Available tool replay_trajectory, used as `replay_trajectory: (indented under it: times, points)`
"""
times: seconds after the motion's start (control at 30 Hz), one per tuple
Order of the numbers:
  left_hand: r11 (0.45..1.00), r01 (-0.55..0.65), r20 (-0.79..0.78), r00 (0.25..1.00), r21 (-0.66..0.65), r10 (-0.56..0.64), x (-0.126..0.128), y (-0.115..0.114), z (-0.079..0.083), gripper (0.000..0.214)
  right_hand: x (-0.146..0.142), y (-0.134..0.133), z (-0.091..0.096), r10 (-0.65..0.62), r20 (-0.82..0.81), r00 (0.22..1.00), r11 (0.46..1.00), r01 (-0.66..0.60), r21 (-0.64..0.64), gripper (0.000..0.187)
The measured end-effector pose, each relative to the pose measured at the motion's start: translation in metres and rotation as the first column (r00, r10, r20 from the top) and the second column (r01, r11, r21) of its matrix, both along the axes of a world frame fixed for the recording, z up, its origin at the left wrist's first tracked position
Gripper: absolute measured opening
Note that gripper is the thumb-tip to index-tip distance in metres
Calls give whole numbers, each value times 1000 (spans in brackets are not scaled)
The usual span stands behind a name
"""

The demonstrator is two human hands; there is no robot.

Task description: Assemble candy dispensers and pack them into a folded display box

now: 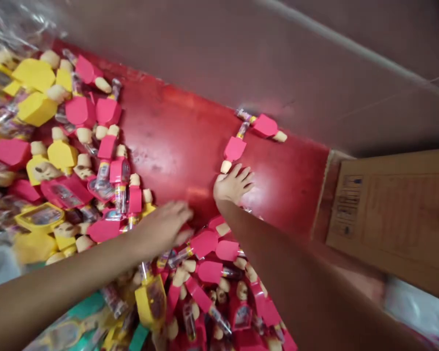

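My left hand (166,226) is blurred, hovering at the edge of a heap of pink and yellow plastic toys; something pink shows near its fingertips, and I cannot tell whether it is held. My right hand (233,186) has its fingers spread over the red tabletop (168,131). Just beyond it lies a pink toy (235,147) with a beige knob and a clear candy-filled tube; the knob is close to the fingers. Another pink toy (265,126) rests behind that one. Under and between my forearms are more pink toys (205,243) and a yellow toy (151,300).
Yellow toys (34,75) and clear plastic wrap (18,24) are at the far left. A grey wall (212,53) runs along the table's back edge. On the right stands a cardboard box (395,214), with a clear plastic bag (417,302) below it.
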State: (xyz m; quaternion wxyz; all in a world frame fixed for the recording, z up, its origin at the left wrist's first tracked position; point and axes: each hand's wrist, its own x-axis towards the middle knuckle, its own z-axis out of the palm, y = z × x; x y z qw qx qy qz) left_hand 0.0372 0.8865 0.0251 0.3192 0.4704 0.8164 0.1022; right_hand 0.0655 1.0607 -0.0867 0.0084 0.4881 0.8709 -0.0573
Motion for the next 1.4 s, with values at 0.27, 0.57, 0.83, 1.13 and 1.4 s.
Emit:
replay_trajectory:
  times: [0.27,0.57,0.83,1.13,1.4]
  points:
    - [689,-707,-441,574,156,689,-35,103,-100,49,0,3,3,28,-33,999,999,-29,-37,59]
    - [704,-696,-444,591,140,673,-35,102,-89,48,-18,46,30,-222,-324,920,941,115,-318,48]
    - [691,-705,-435,578,160,690,-36,108,-87,49,-51,88,50,437,-176,882,787,-470,-399,83]
    - [694,-703,-477,562,155,676,-34,112,-95,50,-48,209,54,512,-148,846,773,-529,-350,56]
    - [692,-709,-486,561,136,670,-31,117,-99,51,-22,215,48,515,32,857,793,-462,-398,81]
